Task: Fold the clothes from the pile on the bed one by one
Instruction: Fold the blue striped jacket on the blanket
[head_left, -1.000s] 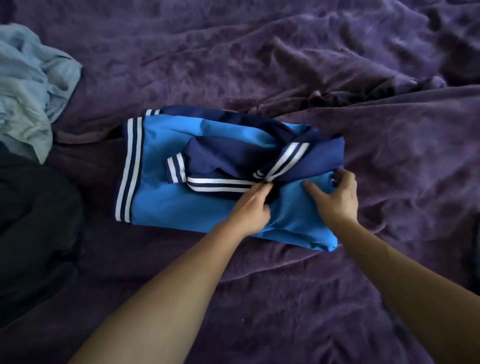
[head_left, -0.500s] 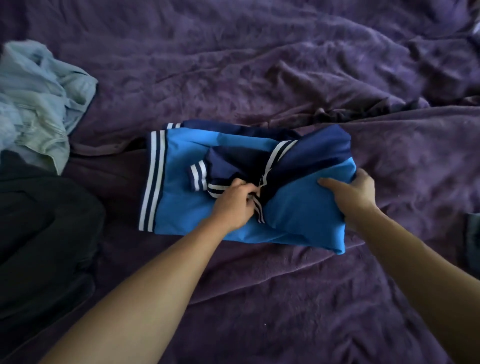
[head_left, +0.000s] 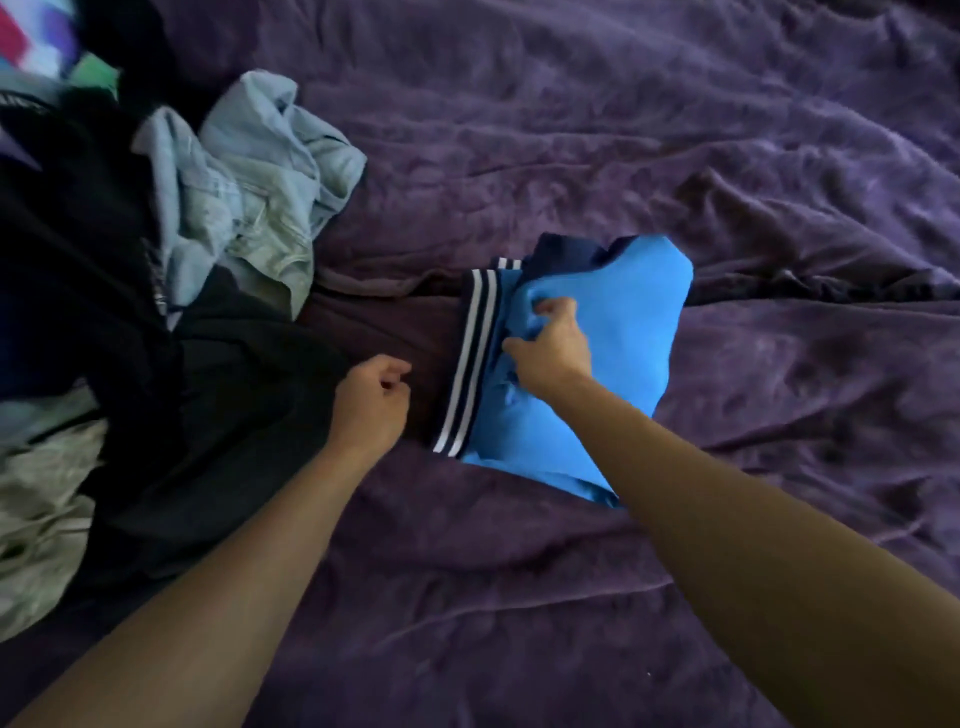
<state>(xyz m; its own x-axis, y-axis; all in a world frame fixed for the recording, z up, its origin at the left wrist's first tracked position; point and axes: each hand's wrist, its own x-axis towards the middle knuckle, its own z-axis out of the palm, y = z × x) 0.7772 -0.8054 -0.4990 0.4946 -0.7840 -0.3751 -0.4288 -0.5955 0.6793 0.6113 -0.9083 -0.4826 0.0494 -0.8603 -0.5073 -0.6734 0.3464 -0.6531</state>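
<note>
Tally from where I stand: 2 hands, 1 left hand (head_left: 371, 405) and 1 right hand (head_left: 550, 348). 1 blue shirt (head_left: 623, 332), navy and white striped trim. 1 purple bedspread (head_left: 623, 130). On the left side: 1 light-blue denim garment (head_left: 270, 171), 1 pale crumpled garment (head_left: 36, 509), 1 multicoloured item (head_left: 36, 47), too blurred to identify. Black clothing (head_left: 218, 389): at least 1 piece; can't split the dark mass into separate items.

A purple bedspread (head_left: 649, 135) of soft, matt, faintly fuzzy cloth, heavily creased. On it lies a bright blue top (head_left: 628, 343) in smooth, matt fabric — its navy-and-white striped band (head_left: 470, 364) equally dull. Nearby, a faded pale blue garment (head_left: 270, 171), coarser and denim-like, and a black garment (head_left: 208, 415) — flat, lustreless cloth.
</note>
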